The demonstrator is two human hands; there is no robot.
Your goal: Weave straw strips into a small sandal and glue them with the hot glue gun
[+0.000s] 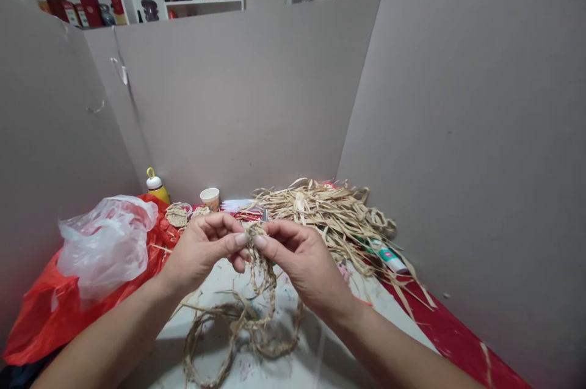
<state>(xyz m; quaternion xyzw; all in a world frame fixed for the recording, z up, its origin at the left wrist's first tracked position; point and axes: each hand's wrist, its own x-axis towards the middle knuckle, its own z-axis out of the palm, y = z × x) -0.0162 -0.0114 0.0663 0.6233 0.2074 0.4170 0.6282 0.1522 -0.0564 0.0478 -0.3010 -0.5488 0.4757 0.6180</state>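
A braided straw cord point(262, 273) hangs between my two hands, its upper end bunched into a small folded bit. My left hand point(206, 248) pinches that end from the left, thumb on top. From the other side, my right hand point(302, 261) pinches the same end, its thumb almost touching the left one. Below, the rest of the cord lies in loose loops on the white board, with thin loose strands sticking out. The fingertips partly hide the folded end.
A heap of dry straw strips point(320, 212) lies behind my right hand, beside a green and white tube point(389, 256). At left sit red and clear plastic bags point(107, 242), a yellow bottle point(158, 186) and a paper cup point(210, 199). Grey partitions point(238, 102) enclose the table.
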